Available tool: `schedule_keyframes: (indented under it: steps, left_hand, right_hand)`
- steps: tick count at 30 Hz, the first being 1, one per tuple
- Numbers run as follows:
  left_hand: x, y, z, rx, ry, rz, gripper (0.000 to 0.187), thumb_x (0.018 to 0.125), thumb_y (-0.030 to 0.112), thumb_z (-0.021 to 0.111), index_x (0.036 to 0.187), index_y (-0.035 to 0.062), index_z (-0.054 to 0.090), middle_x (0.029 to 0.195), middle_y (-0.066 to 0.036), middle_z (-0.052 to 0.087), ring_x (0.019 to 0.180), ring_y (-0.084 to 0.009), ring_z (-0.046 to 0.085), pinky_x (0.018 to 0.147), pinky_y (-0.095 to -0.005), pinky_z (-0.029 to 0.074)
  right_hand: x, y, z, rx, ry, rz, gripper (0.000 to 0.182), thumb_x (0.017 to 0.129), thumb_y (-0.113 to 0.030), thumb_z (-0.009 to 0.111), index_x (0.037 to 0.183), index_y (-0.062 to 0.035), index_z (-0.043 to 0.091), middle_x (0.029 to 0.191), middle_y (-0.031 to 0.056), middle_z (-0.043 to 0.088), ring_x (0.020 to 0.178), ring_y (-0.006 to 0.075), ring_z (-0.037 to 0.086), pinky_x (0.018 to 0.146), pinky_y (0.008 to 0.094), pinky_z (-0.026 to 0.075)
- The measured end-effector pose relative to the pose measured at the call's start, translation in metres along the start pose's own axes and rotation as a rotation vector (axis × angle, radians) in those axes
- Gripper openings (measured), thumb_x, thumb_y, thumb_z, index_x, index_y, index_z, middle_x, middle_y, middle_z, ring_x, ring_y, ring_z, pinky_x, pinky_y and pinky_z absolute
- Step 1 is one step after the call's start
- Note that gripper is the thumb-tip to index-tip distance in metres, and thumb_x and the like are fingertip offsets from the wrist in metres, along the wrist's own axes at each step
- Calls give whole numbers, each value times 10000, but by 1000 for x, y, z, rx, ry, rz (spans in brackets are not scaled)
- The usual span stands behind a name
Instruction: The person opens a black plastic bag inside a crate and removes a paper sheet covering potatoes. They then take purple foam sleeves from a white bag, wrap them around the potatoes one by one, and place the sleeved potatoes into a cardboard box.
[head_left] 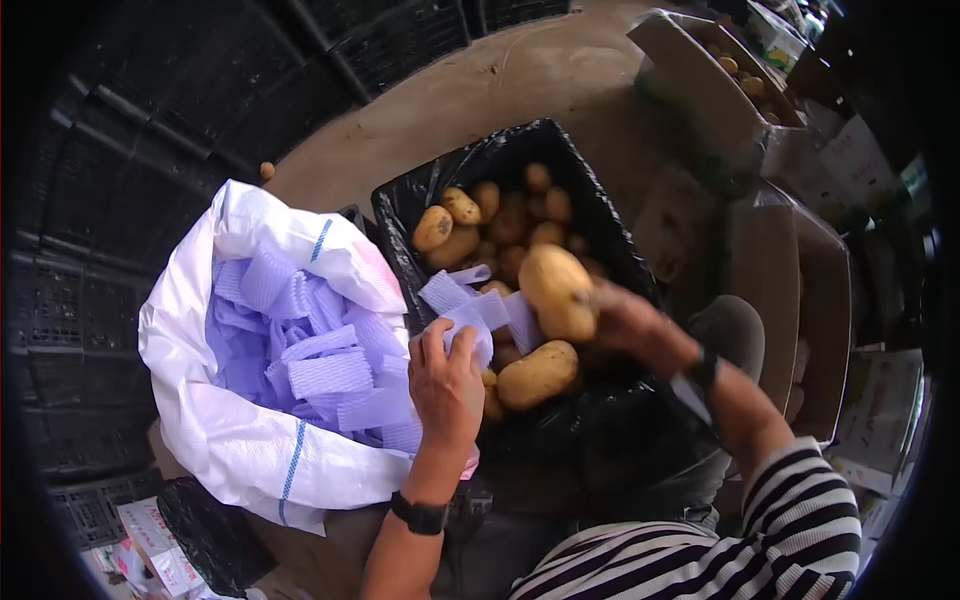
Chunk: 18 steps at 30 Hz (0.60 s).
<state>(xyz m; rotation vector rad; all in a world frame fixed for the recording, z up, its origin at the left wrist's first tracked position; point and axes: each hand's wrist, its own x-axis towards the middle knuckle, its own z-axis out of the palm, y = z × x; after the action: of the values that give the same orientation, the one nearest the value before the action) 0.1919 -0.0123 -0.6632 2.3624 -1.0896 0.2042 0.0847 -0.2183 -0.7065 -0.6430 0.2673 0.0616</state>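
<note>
My left hand [445,388] has its fingers closed on a purple foam net sleeve [470,332], above the near left part of a crate lined with black plastic [612,212]. My right hand [630,320] grips a large potato [553,282] just right of that sleeve; part of its fingers is hidden behind the potato. Below the held potato another big potato [538,376] lies in the crate. Several smaller potatoes [461,206] fill the far half, some with dark soil on them. Loose purple sleeves [444,292] rest on top of the potatoes.
Left of the crate stands a white woven sack [235,460] with its rim rolled down, full of purple foam sleeves [330,372]. Black plastic crates [130,215] are stacked at the far left. Cardboard boxes [770,300] line the right side, one holding potatoes [745,80].
</note>
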Motion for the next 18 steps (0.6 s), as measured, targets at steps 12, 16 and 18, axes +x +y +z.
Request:
schedule_keyframes:
  steps: [12,16,18]
  left_hand:
    - [-57,77,54,-1127,28,-824,189,847,161,603,910,-14,636,824,-34,632,706,-91,559,648,-239,462]
    - [-55,112,44,-397,120,-16,166,824,114,617,919,-19,642,829,-135,659,686,-200,621,640,-298,491]
    - [-57,149,37,-344,-71,473,162,813,90,617,924,-28,628,797,-158,648,668,-286,635,604,-315,498]
  right_hand:
    - [-126,44,40,-102,151,-102,591,758,-143,677,1252,27,403,1164,110,525,1073,205,517,948,313,387]
    - [-133,57,22,-674,542,-378,476,830,-206,603,1223,9,443,1170,97,515,1108,200,474,940,307,381]
    - [-144,57,12,-439,583,-447,431,853,-205,563,1205,13,447,1164,115,509,1118,181,451,938,303,369]
